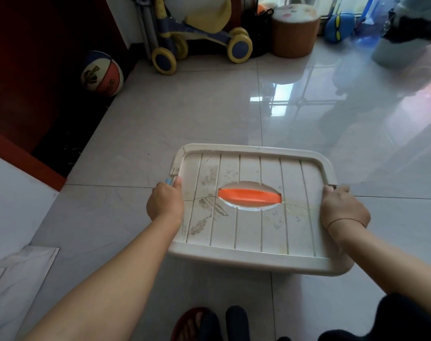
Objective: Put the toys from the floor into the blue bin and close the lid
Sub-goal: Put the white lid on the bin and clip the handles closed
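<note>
The cream lid [256, 205], lying over the bin just ahead of the feet, looked light, stiff but cracked across its middle, so the left hand [165, 204] at nine o'clock and right hand [344, 209] at three gripped its side edges.

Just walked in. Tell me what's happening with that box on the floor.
A person is bent over a storage bin, pressing its white lid down. The left hand grips the lid's left edge, beside a bit of blue clip, and the right hand grips the right edge. The lid is cracked across the middle, with an orange handle in its centre. It covers the bin; whether it is latched cannot be told. A basketball and a ride-on toy stand by the wall.
</note>
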